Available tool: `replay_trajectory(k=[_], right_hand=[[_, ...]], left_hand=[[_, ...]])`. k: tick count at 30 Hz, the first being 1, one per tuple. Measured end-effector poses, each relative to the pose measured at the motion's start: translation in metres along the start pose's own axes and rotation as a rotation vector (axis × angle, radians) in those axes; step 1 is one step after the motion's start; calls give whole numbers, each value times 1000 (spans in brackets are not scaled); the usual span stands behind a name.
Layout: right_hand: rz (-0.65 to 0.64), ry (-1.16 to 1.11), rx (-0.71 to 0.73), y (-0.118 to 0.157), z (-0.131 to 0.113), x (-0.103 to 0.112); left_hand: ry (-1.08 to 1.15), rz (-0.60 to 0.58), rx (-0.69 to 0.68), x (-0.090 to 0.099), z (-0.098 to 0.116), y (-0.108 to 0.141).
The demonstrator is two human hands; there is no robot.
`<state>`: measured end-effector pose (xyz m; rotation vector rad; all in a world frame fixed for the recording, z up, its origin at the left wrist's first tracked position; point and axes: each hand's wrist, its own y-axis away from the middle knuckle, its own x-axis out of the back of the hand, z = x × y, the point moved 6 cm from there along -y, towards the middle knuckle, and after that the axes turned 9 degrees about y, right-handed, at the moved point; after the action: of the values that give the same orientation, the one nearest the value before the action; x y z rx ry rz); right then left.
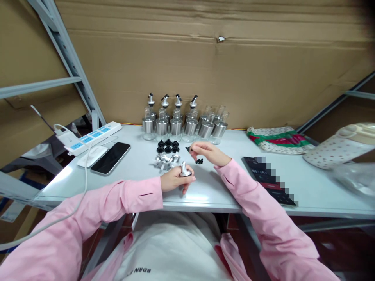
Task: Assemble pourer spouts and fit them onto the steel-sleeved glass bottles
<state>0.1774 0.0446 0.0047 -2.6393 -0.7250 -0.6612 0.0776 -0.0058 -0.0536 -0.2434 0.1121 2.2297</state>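
My left hand (pixel 175 178) is closed around a silver pourer spout (pixel 184 170) with a dark rim, held above the table's front edge. Over a small group of tiny black pieces (pixel 199 161), the fingers of my right hand (pixel 207 153) are pinched together; what they hold, if anything, is too small to make out. Beside my left hand lies a heap of silver spout parts (pixel 166 160). Just behind that heap stand several black stoppers (pixel 168 146) in rows.
Glass bottles with steel sleeves (pixel 176 127) stand at the back, some topped with pourers (pixel 178 100). A phone (pixel 111 158) and power strip (pixel 93 137) lie left. On the right are another phone (pixel 268 179), a patterned pouch (pixel 278 139) and a dotted tumbler (pixel 336 148).
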Motion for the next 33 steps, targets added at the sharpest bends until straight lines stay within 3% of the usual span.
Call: replay_trajectory(k=[5,12,19,23,27,33], right_hand=[[173,-46,-43,5,12,33],[258,297,-110,8,23,47],[125,557,-200,6,42,45],[100,693,-154,3,51,44],[-20,748,-129,2,62,35],[-100,763,-153,4,65,30]], left_hand=[[3,-5,16,-1,-3,0],[-9,-3,20,0,-2,1],[-8,-5,17,0,-3,1],[-6,-13,16,-1,-3,1],[-15,-15,10,0,-4,1],[-18,-24,3,-1,-2,1]])
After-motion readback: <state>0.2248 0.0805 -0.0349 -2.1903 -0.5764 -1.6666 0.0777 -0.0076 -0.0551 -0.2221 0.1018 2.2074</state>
